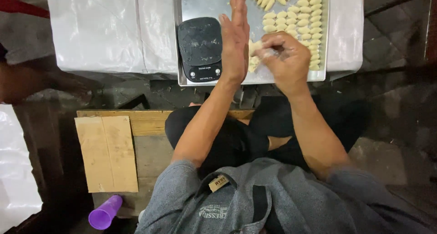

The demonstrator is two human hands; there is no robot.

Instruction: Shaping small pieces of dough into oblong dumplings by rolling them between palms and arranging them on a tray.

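Edges and room, as I see them from the head camera: the metal tray sits at the near edge of the tabletop, which is wrapped in clear plastic sheet. The tray's near rim slightly overhangs the tabletop edge. Open tray surface lies at far left, beyond the scale; the right half is filled. The tabletop to the left of the tray is bare plastic.

Item in hand: a small pale dough piece, soft and stubby, pinched between the fingers of the right hand, which is closed around it. It sits over the near middle of the tray, just beside the left palm. The left hand is open and flat, fingers straight and pointing far, edge-on over the tray; it holds nothing.

Surroundings: rows of shaped dough pieces, short pale ovals, line the tray's right side and far end, close to the right hand. A black kitchen scale occupies the tray's near left corner, just beside the left hand. Below, on the floor side: a wooden board, a sheet of cardboard on it, and a purple cup lying on its side, well apart from the hands.
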